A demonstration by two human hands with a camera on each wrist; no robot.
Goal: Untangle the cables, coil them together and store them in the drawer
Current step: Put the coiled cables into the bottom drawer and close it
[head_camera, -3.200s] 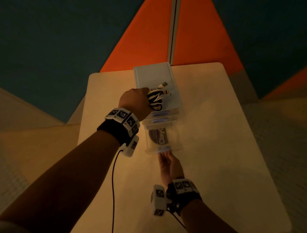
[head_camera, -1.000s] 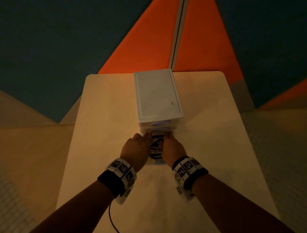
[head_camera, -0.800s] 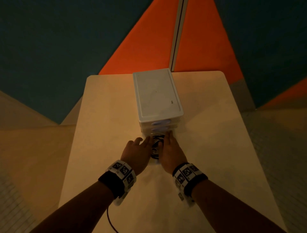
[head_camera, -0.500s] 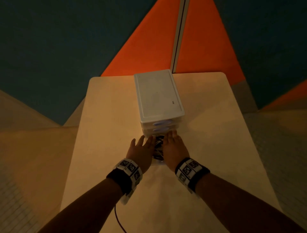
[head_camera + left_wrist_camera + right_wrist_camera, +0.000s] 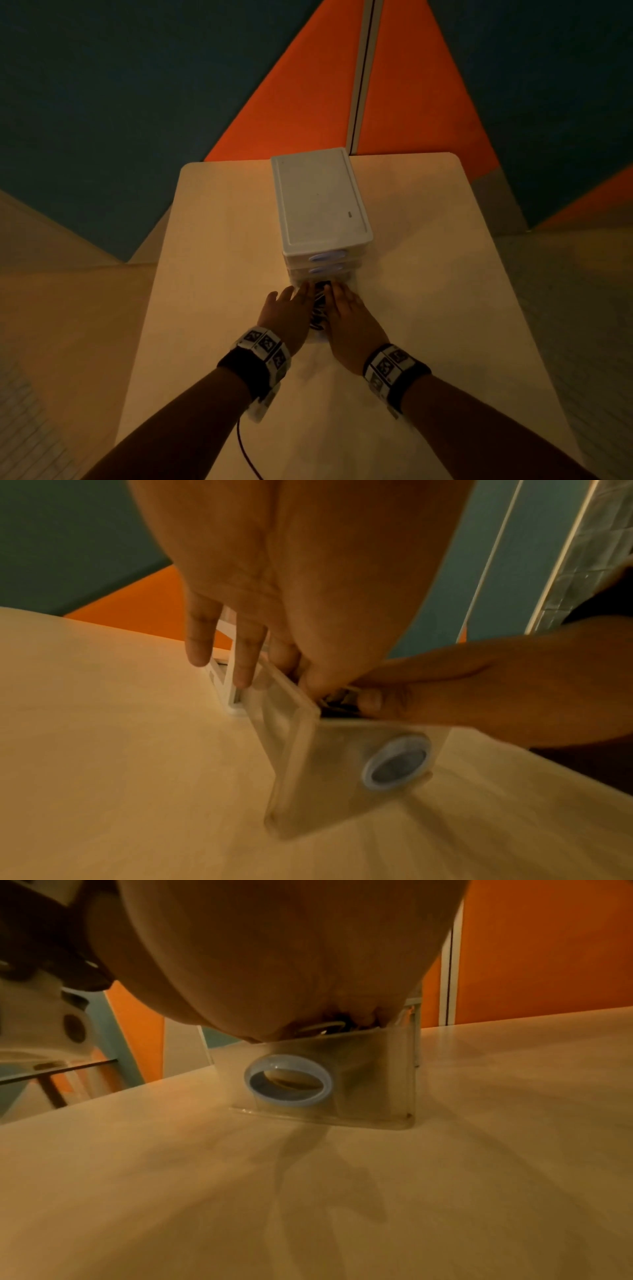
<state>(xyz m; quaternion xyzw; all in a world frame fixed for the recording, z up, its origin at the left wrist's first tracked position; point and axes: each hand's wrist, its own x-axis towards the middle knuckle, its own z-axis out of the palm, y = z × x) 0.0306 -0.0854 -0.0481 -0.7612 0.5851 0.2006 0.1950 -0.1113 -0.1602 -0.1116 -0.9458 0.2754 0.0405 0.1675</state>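
A white drawer unit (image 5: 322, 205) stands on the table. Its clear bottom drawer (image 5: 294, 723) with a blue ring handle (image 5: 287, 1080) is pulled out toward me. The black-and-white cable coil (image 5: 318, 303) lies inside the drawer and shows only in the gap between my hands. My left hand (image 5: 289, 308) lies over the drawer's left side with straight, spread fingers. My right hand (image 5: 344, 308) lies flat over the right side, its fingers pressing on the cables (image 5: 337, 696). In the right wrist view the palm hides all but a sliver of the cables (image 5: 325, 1027).
The pale wooden table (image 5: 212, 274) extends left and right of the unit. The two upper drawers (image 5: 325, 257) are closed. A thin dark wrist-camera lead (image 5: 245, 452) hangs below my left forearm. Teal and orange wall panels rise behind the table.
Earlier my left hand held the coil above the unit while the right pulled the drawer out. Now the coil is in the drawer under both hands, which have barely shifted over the last second.
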